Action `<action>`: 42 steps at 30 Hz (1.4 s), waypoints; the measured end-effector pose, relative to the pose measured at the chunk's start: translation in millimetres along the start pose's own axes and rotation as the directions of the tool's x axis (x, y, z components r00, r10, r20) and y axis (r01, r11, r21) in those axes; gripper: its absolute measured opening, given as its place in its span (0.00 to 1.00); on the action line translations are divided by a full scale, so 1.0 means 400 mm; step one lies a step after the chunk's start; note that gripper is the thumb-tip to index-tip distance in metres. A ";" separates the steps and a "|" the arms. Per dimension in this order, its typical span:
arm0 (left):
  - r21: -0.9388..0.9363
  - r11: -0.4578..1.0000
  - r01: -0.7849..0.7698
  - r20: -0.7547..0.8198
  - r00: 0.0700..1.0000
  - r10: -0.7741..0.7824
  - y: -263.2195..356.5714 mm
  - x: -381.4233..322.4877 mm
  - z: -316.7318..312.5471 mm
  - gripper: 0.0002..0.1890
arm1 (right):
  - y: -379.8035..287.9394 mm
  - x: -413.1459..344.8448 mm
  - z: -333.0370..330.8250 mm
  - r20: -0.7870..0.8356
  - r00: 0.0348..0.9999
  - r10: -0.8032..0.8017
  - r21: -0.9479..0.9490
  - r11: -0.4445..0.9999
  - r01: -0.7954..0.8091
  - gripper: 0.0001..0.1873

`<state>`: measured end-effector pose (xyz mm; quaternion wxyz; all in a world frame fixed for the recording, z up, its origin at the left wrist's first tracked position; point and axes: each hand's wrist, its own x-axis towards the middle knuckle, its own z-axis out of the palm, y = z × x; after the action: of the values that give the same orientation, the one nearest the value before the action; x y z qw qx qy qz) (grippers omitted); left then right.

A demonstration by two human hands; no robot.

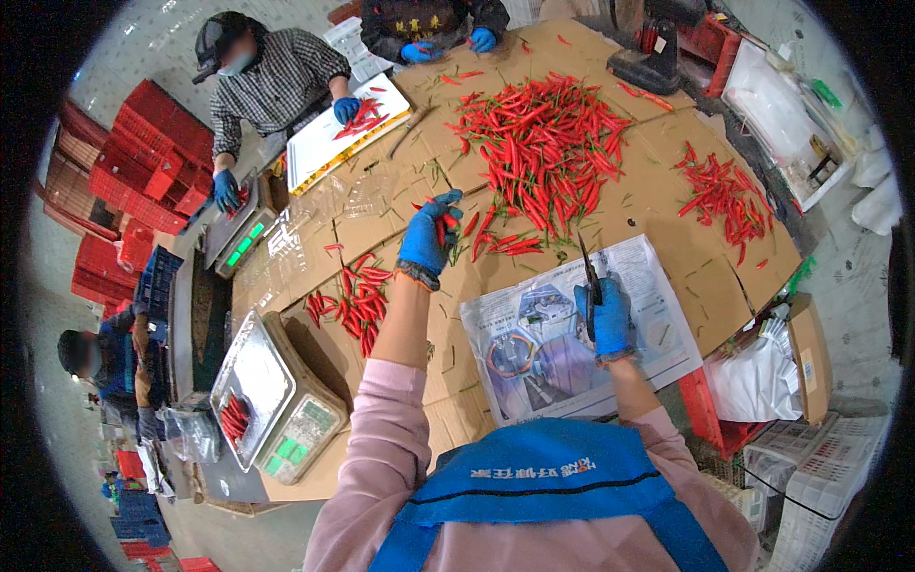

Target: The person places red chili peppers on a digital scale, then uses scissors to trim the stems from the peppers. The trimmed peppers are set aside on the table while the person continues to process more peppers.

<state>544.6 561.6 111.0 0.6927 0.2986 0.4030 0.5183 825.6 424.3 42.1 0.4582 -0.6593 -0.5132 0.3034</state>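
Observation:
My left hand (430, 239), in a blue work glove, is closed around a few red chili peppers (448, 222) near the middle of the table. In my gloved right hand (609, 314) is a pair of dark scissors (589, 275), blades pointing away from me. That hand hovers over a printed sheet of paper (565, 357). Beyond both hands spreads a big heap of red chilies (550, 143), many with green stems. A smaller chili pile (363, 300) lies left of my left forearm, and another pile (725, 193) is at the far right.
Cardboard (443, 400) covers the table, with cut stems scattered on it. A digital scale (250, 386) holding chilies stands at left; a second scale (243, 222) is beyond it. One co-worker (279, 79) handles chilies at a white tray (314, 154). Another person's gloved hands (422, 51) are across the table.

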 end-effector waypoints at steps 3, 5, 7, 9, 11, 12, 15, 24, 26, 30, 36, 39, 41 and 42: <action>0.572 0.820 0.032 -0.094 0.995 0.027 -0.027 0.052 -0.029 0.11 | 0.001 -0.002 -0.001 0.049 0.999 -0.012 -0.112 0.994 0.018 0.16; 0.816 0.576 0.058 -0.132 0.987 0.088 -0.057 0.087 -0.041 0.13 | 0.007 -0.006 0.002 0.081 0.997 -0.003 -0.140 0.990 0.014 0.17; 0.951 0.309 0.024 -0.078 0.984 0.162 -0.087 0.136 -0.060 0.15 | 0.028 -0.006 0.010 0.080 0.997 -0.004 -0.098 0.995 0.012 0.18; 0.993 -0.089 0.083 -0.061 0.973 0.222 -0.103 0.168 -0.051 0.17 | 0.024 -0.009 0.004 0.102 0.995 0.018 -0.106 0.994 -0.008 0.18; 0.957 -0.247 0.152 -0.095 0.970 0.225 -0.120 0.180 -0.031 0.17 | 0.014 -0.013 0.006 0.087 0.996 0.029 -0.025 0.999 -0.027 0.19; 0.934 -0.307 0.184 -0.125 0.971 0.204 -0.129 0.194 -0.036 0.18 | 0.013 -0.011 0.006 0.112 0.993 0.035 -0.003 0.999 -0.034 0.20; 0.946 -0.282 0.161 -0.136 0.985 0.104 -0.138 0.222 -0.069 0.17 | 0.015 -0.006 0.002 0.124 0.992 0.021 -0.080 0.997 -0.011 0.16; 0.183 0.974 0.135 -0.094 0.988 -0.119 -0.033 0.067 0.046 0.08 | 0.032 -0.007 0.014 0.147 0.988 -0.045 -0.283 0.955 0.086 0.18; -0.012 0.987 0.160 0.018 0.987 -0.159 -0.039 0.000 0.099 0.08 | 0.033 -0.006 0.020 0.142 0.986 -0.082 -0.287 0.950 0.120 0.19; -0.243 0.937 0.252 0.193 0.959 -0.208 -0.107 -0.077 0.169 0.06 | -0.023 -0.007 0.026 0.101 0.978 -0.181 -0.136 0.972 0.194 0.22; -0.345 0.880 0.326 0.262 0.934 -0.244 -0.156 -0.126 0.199 0.07 | -0.045 -0.008 0.037 0.033 0.961 -0.275 -0.058 0.959 0.277 0.25; -0.385 0.854 0.351 0.311 0.920 -0.238 -0.153 -0.141 0.208 0.08 | -0.060 -0.016 0.038 0.003 0.964 -0.265 -0.019 0.964 0.265 0.23; -0.331 0.891 0.310 0.243 0.941 -0.237 -0.153 -0.149 0.211 0.08 | -0.064 -0.022 0.039 0.025 0.978 -0.206 0.005 0.978 0.206 0.20; -0.305 0.906 0.292 0.207 0.949 -0.236 -0.154 -0.153 0.212 0.09 | -0.051 -0.022 0.041 0.043 0.981 -0.191 -0.022 0.981 0.192 0.20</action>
<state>639.0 485.7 117.3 0.8280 0.1623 0.2878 0.4531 800.7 421.6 53.6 0.4660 -0.6065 -0.5874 0.2644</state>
